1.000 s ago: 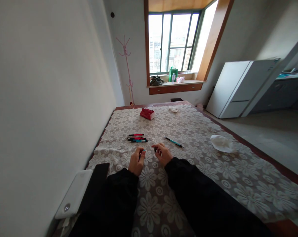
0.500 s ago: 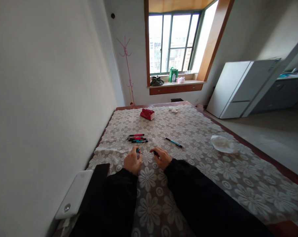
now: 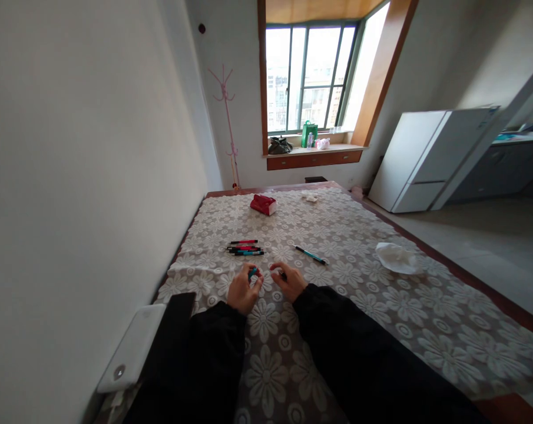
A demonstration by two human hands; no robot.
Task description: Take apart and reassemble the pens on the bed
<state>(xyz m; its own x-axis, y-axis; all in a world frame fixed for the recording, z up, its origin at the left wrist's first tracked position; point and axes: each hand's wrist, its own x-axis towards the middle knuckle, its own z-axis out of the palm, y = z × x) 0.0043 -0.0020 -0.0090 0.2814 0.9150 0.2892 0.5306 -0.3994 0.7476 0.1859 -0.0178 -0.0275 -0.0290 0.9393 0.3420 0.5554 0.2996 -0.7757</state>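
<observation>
The left hand (image 3: 243, 291) pinches a small teal pen piece (image 3: 252, 272) at its fingertips, and the right hand (image 3: 288, 280) is curled round a dark, thin part (image 3: 283, 274) that is too small to identify. The two hands sit close together but apart, with a narrow gap between them, resting low over the table (image 3: 425, 330). Both pieces are held just short of the pile of pens (image 3: 246, 248), which serves as the landmark here.

The pile lies just beyond the left hand, so that hand is nearer to it than the right. The pens are slim plastic sticks in red, black and teal, lying side by side with their long axes running left to right across the view. To the right of the pile, near it, a single teal pen (image 3: 310, 254) lies alone, its axis slanting away to the right and toward the person; it is just beyond the right hand.

Well beyond the pile sits a red pouch (image 3: 263, 204), soft-looking, with a pale edge. Well to the right of the pile is a crumpled white tissue (image 3: 396, 258). The table wears a lace cloth with a raised pattern of large pale flowers. Near the left sleeve, well on the near side of the pile, a smooth white box (image 3: 131, 353) lies against the wall.
</observation>
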